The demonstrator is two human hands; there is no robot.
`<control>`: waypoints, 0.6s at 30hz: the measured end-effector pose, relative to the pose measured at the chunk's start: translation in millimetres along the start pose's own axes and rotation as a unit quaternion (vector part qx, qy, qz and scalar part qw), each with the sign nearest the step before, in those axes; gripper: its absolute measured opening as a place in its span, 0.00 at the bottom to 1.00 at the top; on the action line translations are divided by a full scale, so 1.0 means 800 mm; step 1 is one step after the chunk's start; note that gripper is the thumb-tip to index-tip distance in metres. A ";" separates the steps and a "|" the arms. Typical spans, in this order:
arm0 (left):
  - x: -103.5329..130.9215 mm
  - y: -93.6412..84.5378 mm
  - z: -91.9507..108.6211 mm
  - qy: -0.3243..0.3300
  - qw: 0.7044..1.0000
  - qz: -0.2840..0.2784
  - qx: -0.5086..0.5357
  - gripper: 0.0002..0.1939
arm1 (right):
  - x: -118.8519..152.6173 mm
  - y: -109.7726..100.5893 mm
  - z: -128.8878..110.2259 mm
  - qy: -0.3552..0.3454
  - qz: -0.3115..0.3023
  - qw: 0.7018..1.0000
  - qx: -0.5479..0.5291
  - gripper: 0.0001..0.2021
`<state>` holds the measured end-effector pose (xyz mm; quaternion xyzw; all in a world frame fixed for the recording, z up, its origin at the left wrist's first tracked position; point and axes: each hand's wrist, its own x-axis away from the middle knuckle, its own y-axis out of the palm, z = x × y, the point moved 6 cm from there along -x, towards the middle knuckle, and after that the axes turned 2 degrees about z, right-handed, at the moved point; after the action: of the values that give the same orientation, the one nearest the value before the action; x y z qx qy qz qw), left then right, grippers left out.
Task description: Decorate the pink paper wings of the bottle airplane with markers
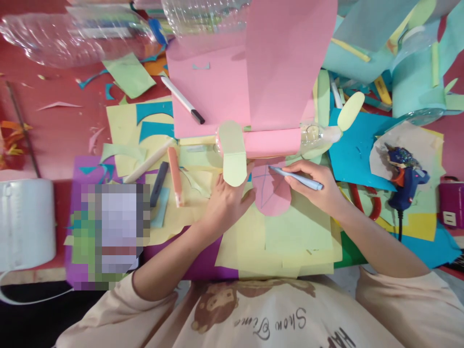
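My right hand (pixel 313 181) is closed on a light blue pen (pixel 306 180), its tip touching a pink paper flap (pixel 273 205) with a rounded end. Thin blue lines forming a triangle-like shape are drawn there. Just above lies a model airplane (pixel 273 143), a clear plastic bottle wrapped in pink paper, with pale green paper pieces at both ends. My left hand (pixel 230 200) rests left of the drawn flap, thumb spread away. The rounded pale green strip (pixel 234 162) partly covers its other fingers.
Clear plastic bottles (pixel 79 38) lie at the back left. A white marker (pixel 183 100) rests on pink paper. Coloured sticks (pixel 174 176) and scraps lie leftward. At right are a blue glue gun (pixel 408 186), red-handled scissors (pixel 366 200) and a paper-covered bottle (pixel 416 82).
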<state>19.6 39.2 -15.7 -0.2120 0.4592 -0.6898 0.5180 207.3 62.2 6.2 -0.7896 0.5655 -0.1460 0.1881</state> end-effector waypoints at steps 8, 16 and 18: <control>0.000 0.001 0.000 0.005 1.000 0.005 -0.002 0.28 | 0.001 -0.002 -0.003 -0.003 -0.014 1.000 0.011 0.04; 0.001 0.000 0.000 0.004 1.000 0.003 -0.008 0.28 | 0.002 -0.001 -0.009 -0.009 -0.033 0.999 -0.003 0.07; 0.001 0.002 -0.001 -0.003 1.000 -0.007 -0.005 0.29 | 0.002 -0.001 -0.010 -0.005 -0.036 0.999 -0.004 0.08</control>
<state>19.1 38.7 -17.4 -0.2198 0.4599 -0.6904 0.5133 204.9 59.9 13.7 -0.8107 0.5366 -0.1462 0.1830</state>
